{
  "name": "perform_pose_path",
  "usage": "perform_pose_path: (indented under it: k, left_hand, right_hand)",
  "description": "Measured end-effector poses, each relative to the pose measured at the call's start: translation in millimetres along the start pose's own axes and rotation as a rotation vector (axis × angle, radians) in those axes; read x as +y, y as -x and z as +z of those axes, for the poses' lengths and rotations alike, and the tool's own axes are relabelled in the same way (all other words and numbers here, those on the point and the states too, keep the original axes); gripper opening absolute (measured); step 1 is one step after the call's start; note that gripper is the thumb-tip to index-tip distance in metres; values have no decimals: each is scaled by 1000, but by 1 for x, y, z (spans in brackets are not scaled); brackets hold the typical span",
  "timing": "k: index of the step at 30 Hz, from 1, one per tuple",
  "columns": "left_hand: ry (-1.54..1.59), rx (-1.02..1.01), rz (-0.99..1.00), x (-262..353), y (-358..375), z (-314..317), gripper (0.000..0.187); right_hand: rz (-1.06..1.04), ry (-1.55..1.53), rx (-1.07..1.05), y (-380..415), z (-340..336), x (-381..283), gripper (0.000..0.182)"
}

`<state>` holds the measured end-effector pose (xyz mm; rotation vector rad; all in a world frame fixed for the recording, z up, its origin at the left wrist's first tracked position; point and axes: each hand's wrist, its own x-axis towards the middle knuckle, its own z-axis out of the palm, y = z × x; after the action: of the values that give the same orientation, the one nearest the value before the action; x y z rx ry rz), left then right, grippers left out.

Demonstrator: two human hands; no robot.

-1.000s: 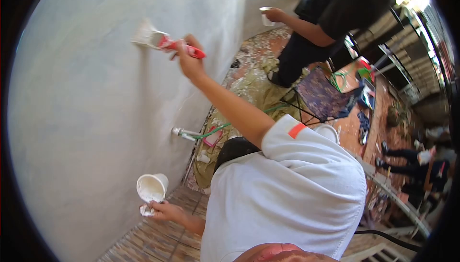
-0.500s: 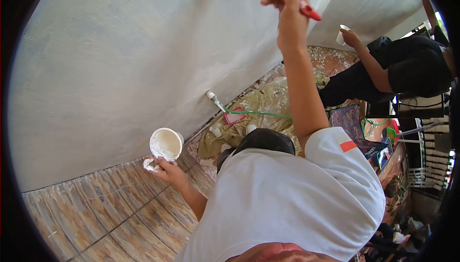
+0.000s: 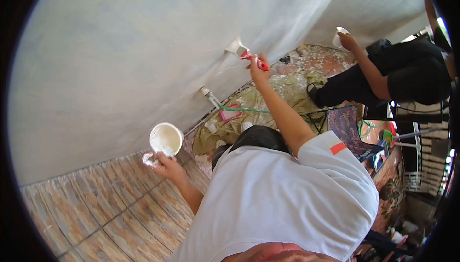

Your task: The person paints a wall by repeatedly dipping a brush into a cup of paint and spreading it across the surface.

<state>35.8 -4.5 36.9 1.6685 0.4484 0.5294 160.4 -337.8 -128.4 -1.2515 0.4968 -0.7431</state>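
Observation:
In my right hand [image 3: 259, 71] is a paintbrush [image 3: 247, 55] with a red handle, the fingers closed around it. Its broad, pale bristles press on the grey wall [image 3: 120, 80]. Lower down, my left hand [image 3: 168, 167] grips a white paint tub [image 3: 160, 131] by its near side. White paint lies inside the tub and smears its rim. A crumpled, white-smeared piece [image 3: 149, 159] sits at my left fingers; I cannot make out what it is. A white pipe fitting [image 3: 209, 97] sticks out from the wall between my hands.
A paint-spotted drop cloth [image 3: 282, 87] covers floor along the wall, with a pink-framed item [image 3: 231, 113] and a green hose [image 3: 251, 110] on it. At right, a person in black [image 3: 407, 72] holds a white cup [image 3: 340, 35]. Wood-patterned tiles [image 3: 110, 204] lie lower left.
My right hand has come down and left with the brush, from high up to low on the wall near the floor edge. My left hand and tub are nearly still.

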Motion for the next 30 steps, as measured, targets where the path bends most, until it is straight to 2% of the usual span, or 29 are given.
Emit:
perform_pose_path:
  k: [3, 5, 9, 10, 14, 18, 20, 21, 23, 25, 27, 29, 30]
  left_hand:
    - [43, 60, 4, 2, 2, 4, 36]
    - [-14, 56, 82, 2, 0, 1, 34]
    - [-20, 48, 75, -2, 1, 0, 34]
    - [-44, 31, 61, 0, 1, -3, 35]
    - [-46, 33, 14, 1, 5, 1, 37]
    - [-54, 52, -13, 4, 11, 5, 38]
    - [-24, 59, -5, -3, 9, 1, 38]
    - [-22, 45, 7, 3, 11, 3, 38]
    - [-89, 128, 68, 19, 16, 11, 31]
    - [-61, 112, 81, 19, 13, 10, 33]
    - [-70, 165, 49, 17, 9, 9, 34]
    - [-97, 133, 48, 10, 1, 2, 34]
    - [-84, 130, 48, 13, 0, 4, 33]
  right_hand:
    - [91, 18, 15, -26, -9, -29, 15]
    - [226, -107, 78, -49, 0, -102, 16]
    - [-197, -211, 34, -65, 2, -183, 17]
    - [-247, -220, 45, -64, 5, -194, 17]
    - [-233, -326, 131, -51, 11, -141, 20]
    - [164, -153, 116, -16, -19, 4, 18]
    - [157, -31, 166, -10, -48, 76, 17]
    - [152, -41, 179, -10, -56, 70, 17]
    - [590, 267, 529, -16, -68, 54, 20]
    - [299, -100, 508, -42, -67, 65, 21]
    - [245, -107, 475, -73, -55, 47, 19]
    - [307, -163, 326, -108, -41, 15, 16]
    - [244, -155, 259, -120, -37, -11, 14]
